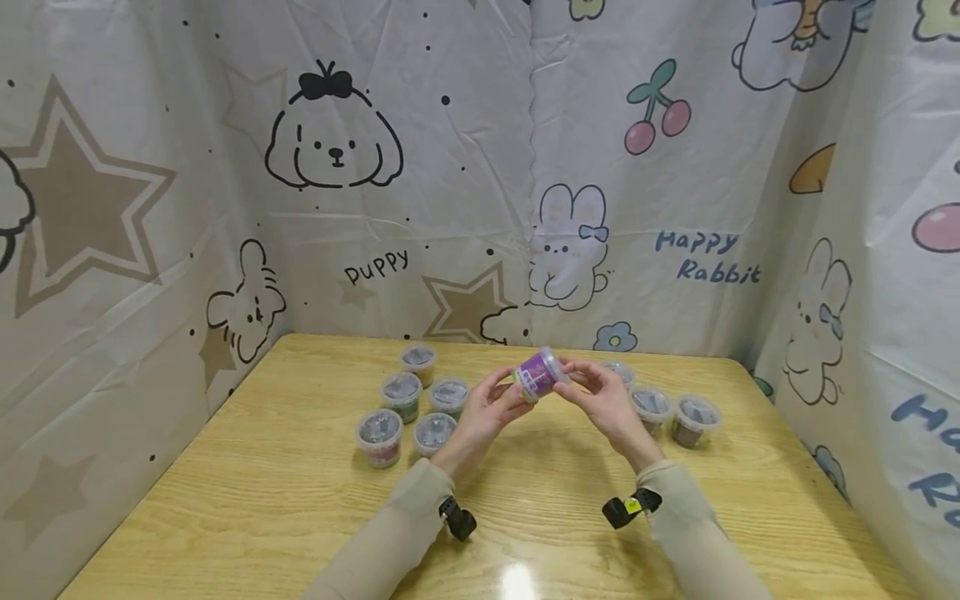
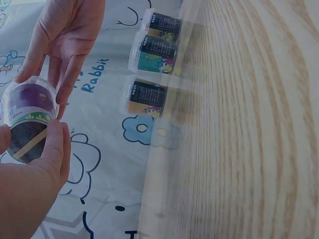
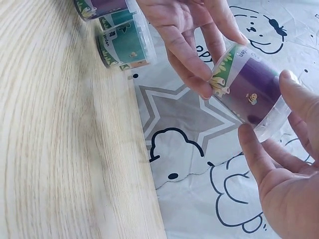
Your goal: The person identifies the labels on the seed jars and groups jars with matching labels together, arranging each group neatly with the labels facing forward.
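Observation:
A small clear plastic tub with a purple label [image 1: 537, 374] is held up above the table, lying tilted between both hands. My left hand [image 1: 483, 412] pinches its base end with thumb and fingers. At the lidded end, my right hand [image 1: 609, 410] grips the rim, its thumb and fingers on opposite sides. The right wrist view shows a bee and plants printed on the tub's label [image 3: 253, 84]. In the left wrist view, the dark base [image 2: 30, 139] with a pale strip across it faces the camera. The lid appears to be on.
Several similar lidded tubs stand left of the hands, among them a reddish one [image 1: 379, 437] and a green one [image 1: 401, 396]. Three more, including a dark one [image 1: 695, 421], stand at the right. Printed cloth [image 1: 465, 208] hangs behind the wooden table [image 1: 247, 467].

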A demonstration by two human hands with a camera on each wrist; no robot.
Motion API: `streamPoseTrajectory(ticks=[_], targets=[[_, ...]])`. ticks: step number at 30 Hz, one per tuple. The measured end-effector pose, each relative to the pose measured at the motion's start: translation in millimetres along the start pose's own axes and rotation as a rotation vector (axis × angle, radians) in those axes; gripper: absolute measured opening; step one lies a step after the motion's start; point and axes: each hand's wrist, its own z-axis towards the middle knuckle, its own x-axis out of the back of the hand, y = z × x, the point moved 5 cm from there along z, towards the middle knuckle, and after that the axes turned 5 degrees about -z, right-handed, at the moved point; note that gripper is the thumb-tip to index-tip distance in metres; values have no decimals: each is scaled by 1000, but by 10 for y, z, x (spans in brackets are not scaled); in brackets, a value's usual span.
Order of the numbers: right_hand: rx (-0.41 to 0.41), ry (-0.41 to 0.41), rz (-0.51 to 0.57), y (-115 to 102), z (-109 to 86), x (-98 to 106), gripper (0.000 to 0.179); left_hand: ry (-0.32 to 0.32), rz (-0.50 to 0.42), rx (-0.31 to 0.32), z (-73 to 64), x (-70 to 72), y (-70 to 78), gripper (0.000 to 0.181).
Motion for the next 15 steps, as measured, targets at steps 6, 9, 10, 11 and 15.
streamPoseTrajectory(ticks=[6,9,10,11,15], targets=[[40,43,13,-48,-5,-6,36,10,-5,-2,7,12,-14,51],[44,75,8,-55,0,-6,34,9,-8,-10,11,7,-18,49],[42,85,4,-56,0,-4,34,8,-8,-11,12,5,-20,49],[39,96,4,-56,1,-3,34,6,-8,-12,12,1,-20,48],[26,149,3,-57,2,7,35,5,2,-5,19,-4,-23,49]])
